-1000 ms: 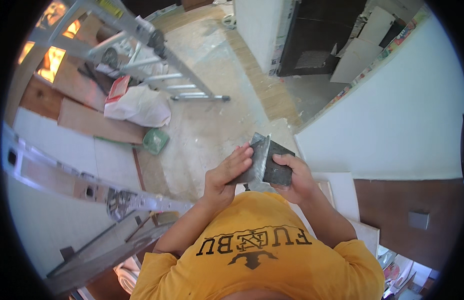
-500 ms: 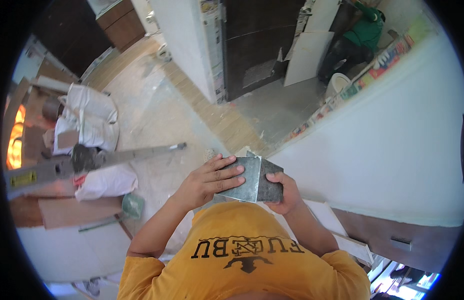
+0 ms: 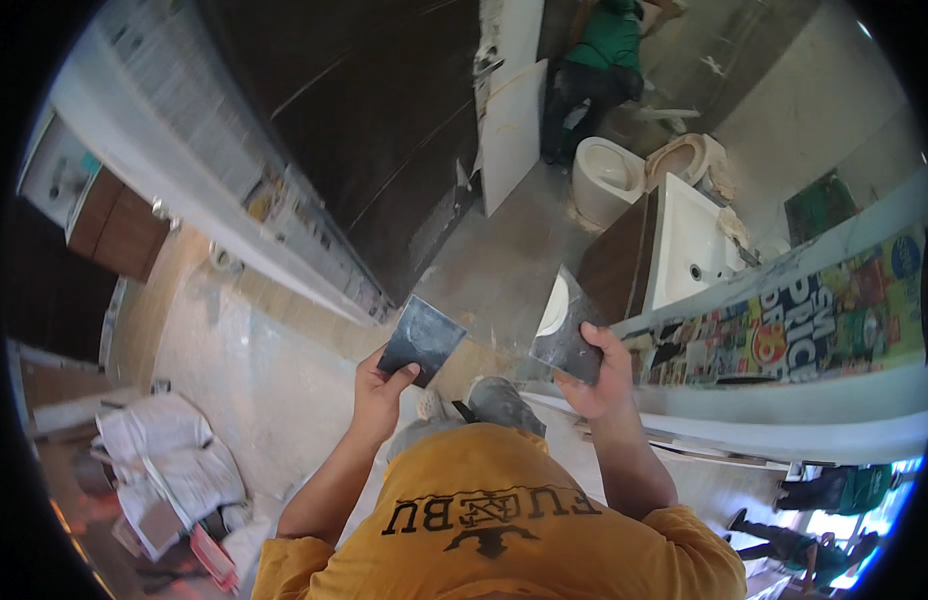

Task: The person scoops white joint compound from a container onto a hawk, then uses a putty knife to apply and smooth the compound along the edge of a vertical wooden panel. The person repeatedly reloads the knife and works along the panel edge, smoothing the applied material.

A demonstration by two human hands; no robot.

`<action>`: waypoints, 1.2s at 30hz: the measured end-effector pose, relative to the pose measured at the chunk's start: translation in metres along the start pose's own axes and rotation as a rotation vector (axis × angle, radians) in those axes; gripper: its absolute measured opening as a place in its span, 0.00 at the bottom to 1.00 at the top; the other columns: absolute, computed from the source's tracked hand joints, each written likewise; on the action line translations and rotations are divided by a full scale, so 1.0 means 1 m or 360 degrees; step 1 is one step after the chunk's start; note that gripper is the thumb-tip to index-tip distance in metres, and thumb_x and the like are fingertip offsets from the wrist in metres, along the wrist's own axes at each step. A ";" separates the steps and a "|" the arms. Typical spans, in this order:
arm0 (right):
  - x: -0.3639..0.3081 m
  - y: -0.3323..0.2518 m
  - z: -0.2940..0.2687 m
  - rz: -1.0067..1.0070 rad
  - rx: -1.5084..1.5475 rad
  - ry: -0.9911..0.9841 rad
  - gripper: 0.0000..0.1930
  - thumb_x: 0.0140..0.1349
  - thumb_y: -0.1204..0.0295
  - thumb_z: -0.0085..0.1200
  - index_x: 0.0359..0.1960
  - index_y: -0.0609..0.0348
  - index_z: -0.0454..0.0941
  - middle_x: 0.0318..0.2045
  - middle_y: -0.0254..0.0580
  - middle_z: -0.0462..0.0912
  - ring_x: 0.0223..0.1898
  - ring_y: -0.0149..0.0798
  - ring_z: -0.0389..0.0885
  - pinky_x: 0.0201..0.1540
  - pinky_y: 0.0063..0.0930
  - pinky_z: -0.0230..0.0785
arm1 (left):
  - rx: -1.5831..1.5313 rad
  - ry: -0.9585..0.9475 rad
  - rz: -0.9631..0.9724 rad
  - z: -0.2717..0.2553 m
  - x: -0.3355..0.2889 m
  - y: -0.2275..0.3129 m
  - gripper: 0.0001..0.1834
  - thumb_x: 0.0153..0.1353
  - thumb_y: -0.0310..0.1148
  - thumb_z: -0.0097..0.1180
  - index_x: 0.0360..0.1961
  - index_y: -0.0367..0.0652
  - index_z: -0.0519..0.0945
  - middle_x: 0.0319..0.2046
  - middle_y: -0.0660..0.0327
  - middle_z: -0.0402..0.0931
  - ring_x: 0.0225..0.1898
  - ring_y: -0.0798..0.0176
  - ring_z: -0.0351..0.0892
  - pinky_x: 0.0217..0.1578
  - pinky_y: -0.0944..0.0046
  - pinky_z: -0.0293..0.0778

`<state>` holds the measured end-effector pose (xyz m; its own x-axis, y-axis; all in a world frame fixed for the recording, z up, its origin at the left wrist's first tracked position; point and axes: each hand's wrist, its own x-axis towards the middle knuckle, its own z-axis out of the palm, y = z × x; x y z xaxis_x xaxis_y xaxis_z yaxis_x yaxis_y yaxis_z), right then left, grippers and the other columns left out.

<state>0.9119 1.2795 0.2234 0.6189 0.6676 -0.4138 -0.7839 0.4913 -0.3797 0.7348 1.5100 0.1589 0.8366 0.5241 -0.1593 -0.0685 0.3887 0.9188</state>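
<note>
My left hand (image 3: 381,392) grips a flat, dark grey rectangular plate (image 3: 422,338) by its lower edge, with the thumb on its face. A second dark grey plate (image 3: 571,345) is pinched in my right hand (image 3: 606,378), tilted, with a rounded white patch (image 3: 554,307) on its upper part. Whether that patch is a smear of paste or something else, I cannot tell. The two plates are apart, in front of my yellow shirt, above my shoes (image 3: 496,398).
Ahead are a dark wall panel (image 3: 374,130), a toilet (image 3: 606,178) and a white washbasin (image 3: 689,245). A person in green (image 3: 606,45) crouches beyond. A newspaper-covered wall edge (image 3: 784,335) runs at right. White sacks (image 3: 169,455) lie at left. Other people (image 3: 819,553) are at lower right.
My hands have moved apart and the plates, held together before, are separated. The view has shifted to the right, bringing the toilet and washbasin into clearer sight.
</note>
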 end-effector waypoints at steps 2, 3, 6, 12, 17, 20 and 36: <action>0.023 -0.006 0.013 -0.0027 -0.0008 0.0019 0.15 0.62 0.69 0.53 0.49 0.60 0.77 0.40 0.41 0.85 0.33 0.37 0.85 0.24 0.26 0.74 | -0.0312 -0.0059 -0.0244 0.008 0.039 0.027 0.13 0.62 0.22 0.55 0.48 0.36 0.79 0.39 0.61 0.81 0.41 0.65 0.80 0.49 0.64 0.75; 0.035 -0.008 0.023 -0.0075 -0.0008 0.0058 0.15 0.63 0.68 0.53 0.49 0.60 0.77 0.40 0.41 0.85 0.36 0.38 0.84 0.29 0.28 0.74 | -0.0466 -0.0083 -0.0370 0.012 0.056 0.038 0.14 0.61 0.23 0.56 0.48 0.37 0.78 0.39 0.62 0.81 0.41 0.65 0.80 0.48 0.64 0.75; 0.069 -0.020 0.022 -0.0160 -0.0022 -0.0016 0.16 0.63 0.67 0.54 0.50 0.58 0.76 0.45 0.39 0.83 0.48 0.40 0.81 0.46 0.36 0.74 | -0.0469 -0.0014 -0.0452 0.027 0.106 0.042 0.16 0.62 0.30 0.57 0.50 0.39 0.76 0.39 0.60 0.81 0.38 0.63 0.83 0.34 0.62 0.77; 0.123 -0.041 0.021 -0.0293 0.0084 0.0094 0.18 0.63 0.67 0.53 0.54 0.57 0.74 0.46 0.40 0.82 0.48 0.41 0.81 0.48 0.39 0.74 | -0.0497 -0.0065 -0.0652 0.071 0.179 0.058 0.14 0.65 0.32 0.56 0.50 0.39 0.76 0.40 0.59 0.81 0.38 0.60 0.83 0.32 0.57 0.79; 0.141 -0.062 0.021 -0.0613 0.0053 0.0269 0.20 0.62 0.64 0.54 0.55 0.58 0.74 0.47 0.40 0.81 0.49 0.42 0.81 0.51 0.39 0.72 | -0.0469 -0.0318 -0.0920 0.095 0.235 0.063 0.13 0.65 0.32 0.55 0.50 0.40 0.75 0.40 0.58 0.80 0.38 0.59 0.83 0.31 0.52 0.81; 0.145 -0.081 0.017 -0.0860 -0.0180 0.0390 0.22 0.61 0.62 0.54 0.55 0.58 0.74 0.47 0.40 0.81 0.49 0.41 0.81 0.50 0.39 0.73 | -0.0467 -0.0350 -0.1101 0.116 0.260 0.065 0.13 0.64 0.33 0.57 0.49 0.43 0.78 0.40 0.60 0.83 0.41 0.59 0.85 0.29 0.52 0.80; 0.172 -0.112 0.073 -0.1610 -0.0275 0.0868 0.20 0.66 0.63 0.51 0.55 0.62 0.71 0.39 0.42 0.81 0.36 0.36 0.83 0.23 0.29 0.73 | -0.0410 -0.0936 -0.1268 0.165 0.349 0.082 0.14 0.68 0.35 0.54 0.52 0.43 0.76 0.43 0.61 0.81 0.42 0.62 0.83 0.33 0.55 0.84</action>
<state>1.1030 1.3802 0.2549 0.9309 -0.3364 -0.1422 0.0722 0.5513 -0.8312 1.1112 1.5996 0.2385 0.8195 -0.3858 -0.4239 0.5676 0.6491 0.5065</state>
